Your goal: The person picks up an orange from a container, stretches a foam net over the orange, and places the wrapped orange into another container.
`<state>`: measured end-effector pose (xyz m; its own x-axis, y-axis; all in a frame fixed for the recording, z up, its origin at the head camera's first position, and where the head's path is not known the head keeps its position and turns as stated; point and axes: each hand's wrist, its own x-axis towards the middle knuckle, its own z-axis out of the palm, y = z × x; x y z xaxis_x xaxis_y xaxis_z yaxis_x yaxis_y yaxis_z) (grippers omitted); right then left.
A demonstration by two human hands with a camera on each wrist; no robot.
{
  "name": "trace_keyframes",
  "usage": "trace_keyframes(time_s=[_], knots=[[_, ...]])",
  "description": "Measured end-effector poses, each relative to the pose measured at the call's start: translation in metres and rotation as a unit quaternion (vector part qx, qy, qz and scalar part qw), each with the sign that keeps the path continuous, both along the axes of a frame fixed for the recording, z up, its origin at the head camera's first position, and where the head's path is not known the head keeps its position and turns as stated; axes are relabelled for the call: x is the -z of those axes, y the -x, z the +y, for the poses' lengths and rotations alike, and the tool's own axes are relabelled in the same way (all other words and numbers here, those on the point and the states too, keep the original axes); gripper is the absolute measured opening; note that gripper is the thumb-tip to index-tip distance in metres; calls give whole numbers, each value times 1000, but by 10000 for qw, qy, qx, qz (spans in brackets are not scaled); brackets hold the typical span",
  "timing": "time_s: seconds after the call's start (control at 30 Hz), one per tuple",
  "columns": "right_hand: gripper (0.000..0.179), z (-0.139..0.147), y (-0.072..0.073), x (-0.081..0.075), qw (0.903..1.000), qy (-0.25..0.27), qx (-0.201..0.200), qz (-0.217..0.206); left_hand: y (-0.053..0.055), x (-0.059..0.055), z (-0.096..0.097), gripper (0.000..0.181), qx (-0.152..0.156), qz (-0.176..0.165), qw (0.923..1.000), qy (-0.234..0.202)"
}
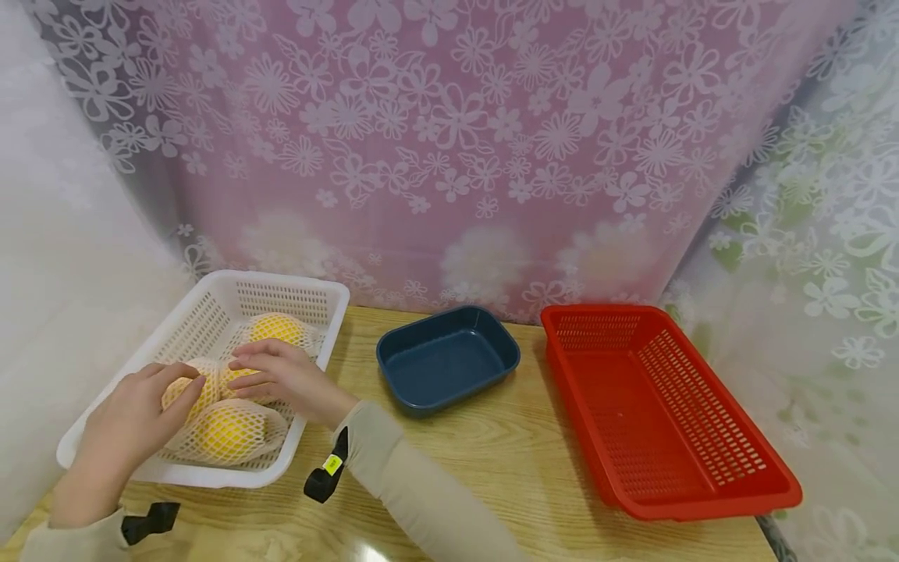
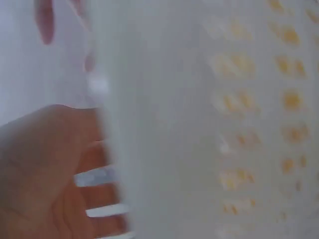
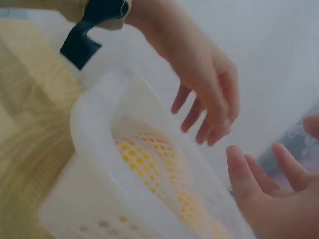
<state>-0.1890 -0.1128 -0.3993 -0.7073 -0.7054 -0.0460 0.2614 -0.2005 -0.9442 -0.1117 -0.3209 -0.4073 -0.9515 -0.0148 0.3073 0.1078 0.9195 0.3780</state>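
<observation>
Several yellow round fruits in white foam net sleeves lie in a white plastic basket (image 1: 335, 328) at the left of the table. One netted fruit (image 1: 230, 433) is nearest the front, another netted fruit (image 1: 277, 329) at the back. Over the basket's left side my left hand (image 1: 133, 410) hovers with thumb and fingers loosely bent, beside the middle fruit. My right hand (image 1: 288, 378) reaches across the basket's right rim, fingers relaxed and apart over the fruit. In the right wrist view, the left hand (image 3: 204, 89) hangs above the basket with its fingers pointing down, holding nothing.
A dark blue rectangular tub (image 1: 449, 367) stands mid-table. To its right is a large red slotted basket (image 1: 611, 468). The wooden table (image 1: 477, 460) backs onto a pink flowered curtain (image 1: 449, 156), with pale curtains on both sides.
</observation>
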Motion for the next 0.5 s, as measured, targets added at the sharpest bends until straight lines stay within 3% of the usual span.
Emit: trace_keyframes(time_s=[0.07,0.13,0.3,0.4,0.5], knots=[[26,9,0,-4,9979,-276,144,571,-2,-7,11,24,102,525,9982,-283],[25,19,-1,-9,9915,-537,328,1138,-3,-12,22,17,203,1144,9916,-561],[20,44,-3,-20,9686,-862,766,2202,-6,-23,51,10,797,2331,9619,-1187],[19,60,-5,-26,9554,-982,997,2602,-9,-29,71,16,1186,2537,9481,-1507],[19,77,-6,-31,9402,-1085,1289,2959,-13,-30,92,20,1499,2376,9405,-1911]])
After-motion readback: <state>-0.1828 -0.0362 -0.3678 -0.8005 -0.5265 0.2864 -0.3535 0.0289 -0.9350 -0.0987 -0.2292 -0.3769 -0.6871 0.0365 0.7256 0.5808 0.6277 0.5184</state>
